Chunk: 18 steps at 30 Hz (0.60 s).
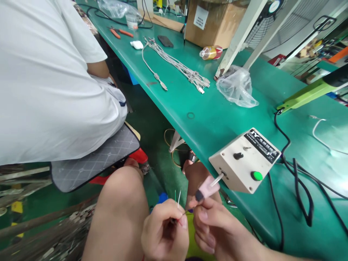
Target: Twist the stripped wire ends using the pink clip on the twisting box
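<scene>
My left hand [165, 228] is closed in a pinch on thin wires; a green one and a white wire [179, 198] stick up from it, and a bit of red shows at the fingertips. My right hand [212, 224] is closed too, its fingertips meeting a thin dark strand that runs across from the left hand. Just above the right fingers is a pinkish, blurred head with a black tip [199, 196] on the metal shaft [217, 180] of a beige control box [246, 161]. The box has a green button, a black knob and a toggle switch.
Grey USB cables [176, 63] lie bundled on the green table [187, 105], near a phone [165, 41], orange-handled pliers [119, 33] and a drink bottle [211, 53]. A plastic bag [236, 87] and black cords [296, 188] are further right. A person in white [54, 79] sits at left.
</scene>
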Each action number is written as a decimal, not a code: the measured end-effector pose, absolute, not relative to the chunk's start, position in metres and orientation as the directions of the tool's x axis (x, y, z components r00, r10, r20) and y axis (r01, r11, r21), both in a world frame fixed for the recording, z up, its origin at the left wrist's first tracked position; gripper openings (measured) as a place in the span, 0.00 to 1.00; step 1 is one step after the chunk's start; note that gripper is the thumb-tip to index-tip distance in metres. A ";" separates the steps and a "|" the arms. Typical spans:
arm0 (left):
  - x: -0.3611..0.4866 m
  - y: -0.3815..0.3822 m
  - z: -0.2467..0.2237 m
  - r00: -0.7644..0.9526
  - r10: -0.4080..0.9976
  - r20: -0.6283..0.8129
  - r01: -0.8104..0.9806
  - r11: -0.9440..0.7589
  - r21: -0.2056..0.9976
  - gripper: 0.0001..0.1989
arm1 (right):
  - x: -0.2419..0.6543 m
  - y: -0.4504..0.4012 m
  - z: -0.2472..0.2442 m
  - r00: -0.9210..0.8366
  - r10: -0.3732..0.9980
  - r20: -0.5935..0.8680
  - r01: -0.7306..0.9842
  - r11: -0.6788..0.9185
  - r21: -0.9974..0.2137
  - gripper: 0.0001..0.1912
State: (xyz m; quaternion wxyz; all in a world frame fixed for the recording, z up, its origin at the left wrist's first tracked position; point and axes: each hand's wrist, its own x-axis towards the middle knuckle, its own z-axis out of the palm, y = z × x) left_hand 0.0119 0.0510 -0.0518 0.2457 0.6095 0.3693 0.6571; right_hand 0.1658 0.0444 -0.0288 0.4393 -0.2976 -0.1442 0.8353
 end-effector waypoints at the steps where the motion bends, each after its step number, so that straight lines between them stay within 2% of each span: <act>1: 0.011 0.052 -0.052 -0.118 0.755 0.645 0.152 -0.628 0.763 0.08 | 0.165 0.044 -0.031 -0.454 0.816 -0.356 -0.642 -0.577 -0.505 0.17; 4: 0.012 0.053 -0.055 -0.065 0.689 0.722 0.244 -0.691 0.681 0.10 | 0.165 0.042 -0.036 -0.467 0.812 -0.349 -0.636 -0.583 -0.505 0.18; 7: 0.013 0.054 -0.056 -0.050 0.662 0.748 0.283 -0.709 0.647 0.11 | 0.165 0.042 -0.037 -0.440 0.819 -0.368 -0.644 -0.574 -0.506 0.19; 14: 0.014 0.049 -0.053 -0.046 0.705 0.708 0.286 -0.670 0.685 0.13 | 0.166 0.040 -0.026 -0.416 0.823 -0.386 -0.639 -0.567 -0.520 0.16; 18: 0.015 0.049 -0.054 -0.061 0.705 0.706 0.274 -0.669 0.691 0.12 | 0.166 0.044 -0.015 -0.304 0.885 -0.353 -0.747 -0.452 -0.487 0.15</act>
